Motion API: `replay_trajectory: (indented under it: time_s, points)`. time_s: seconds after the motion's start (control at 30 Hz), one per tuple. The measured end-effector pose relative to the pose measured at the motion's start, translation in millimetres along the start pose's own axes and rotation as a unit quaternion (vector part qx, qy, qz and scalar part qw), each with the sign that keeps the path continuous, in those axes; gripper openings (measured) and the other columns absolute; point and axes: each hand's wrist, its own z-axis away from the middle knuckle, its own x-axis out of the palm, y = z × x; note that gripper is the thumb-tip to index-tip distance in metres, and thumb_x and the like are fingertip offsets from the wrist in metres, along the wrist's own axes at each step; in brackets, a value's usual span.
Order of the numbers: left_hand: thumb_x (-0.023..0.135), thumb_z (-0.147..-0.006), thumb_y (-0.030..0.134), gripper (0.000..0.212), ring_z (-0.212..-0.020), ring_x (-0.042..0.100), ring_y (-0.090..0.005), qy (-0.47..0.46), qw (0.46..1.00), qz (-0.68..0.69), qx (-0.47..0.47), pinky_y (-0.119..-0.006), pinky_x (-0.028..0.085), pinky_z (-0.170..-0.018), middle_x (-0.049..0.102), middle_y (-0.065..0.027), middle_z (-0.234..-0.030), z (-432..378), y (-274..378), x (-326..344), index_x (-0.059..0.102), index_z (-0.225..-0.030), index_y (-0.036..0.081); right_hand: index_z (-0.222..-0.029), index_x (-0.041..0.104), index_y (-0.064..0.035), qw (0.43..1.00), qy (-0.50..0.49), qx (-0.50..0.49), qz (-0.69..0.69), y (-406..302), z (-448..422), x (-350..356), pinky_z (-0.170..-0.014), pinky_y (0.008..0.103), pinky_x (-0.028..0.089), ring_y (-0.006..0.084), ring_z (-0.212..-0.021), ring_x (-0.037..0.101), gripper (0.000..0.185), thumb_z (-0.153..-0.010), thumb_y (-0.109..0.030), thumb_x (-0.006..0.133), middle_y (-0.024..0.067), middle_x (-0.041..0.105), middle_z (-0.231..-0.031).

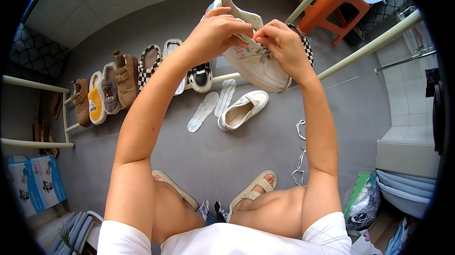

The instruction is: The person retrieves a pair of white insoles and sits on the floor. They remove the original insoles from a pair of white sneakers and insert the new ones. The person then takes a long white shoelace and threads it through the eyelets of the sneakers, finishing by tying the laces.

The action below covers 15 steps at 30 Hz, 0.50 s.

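A white low-cut shoe (249,61) is held up above the floor, at the top centre. My left hand (222,31) grips its upper near the ankle opening, with the fingers along the edge of the eyelets. My right hand (279,43) is closed at the laces (265,54), thumb and forefinger pinched together. What lies between those fingertips is too small to tell. The matching white shoe (243,110) rests on the floor below, without visible laces. Two pale insoles (202,111) lie beside it. White shoelaces (301,164) are strewn on the floor near my right forearm.
A cream metal shoe rack (227,76) carries checkered slippers (149,64), fuzzy slippers (96,100) and brown shoes (126,79). An orange plastic stool (328,1) stands at the upper right. A blue and white box (37,184) is at left; a plastic-wrapped bundle (364,205) sits at lower right.
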Motion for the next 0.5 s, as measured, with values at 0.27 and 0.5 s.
replay_trajectory:
  time_s: [0.27, 0.5]
  points:
    - [0.072, -0.080, 0.007, 0.020, -0.087, 0.066, -0.0210, -0.009, 1.000, -0.006, 0.007, -0.044, 0.034, -0.113, 0.069, -0.0022, -0.080, -0.6, 2.0, -1.7, 0.068, -0.097, 0.015, -0.099, 0.070, -0.0002, 0.997, -0.067, -0.005, -0.023, -1.3, -1.6, -5.2, -0.077, 0.0300, 0.051, 0.0193, -0.086, 0.065, 0.011, -0.092, -0.007, 0.064, 0.0085, 0.064, -0.091]
    - [0.074, -0.080, 0.009, 0.017, -0.091, 0.066, -0.0209, -0.015, 0.999, -0.030, -0.030, -0.044, 0.033, -0.113, 0.068, -0.0006, -0.083, 2.6, 3.4, 0.5, 0.065, -0.094, 0.011, -0.103, 0.070, 0.0017, 0.986, -0.032, 0.118, -0.117, -5.2, 1.2, 6.9, -0.078, 0.0289, 0.051, 0.0143, -0.085, 0.065, 0.016, -0.090, -0.006, 0.066, 0.0104, 0.071, -0.093]
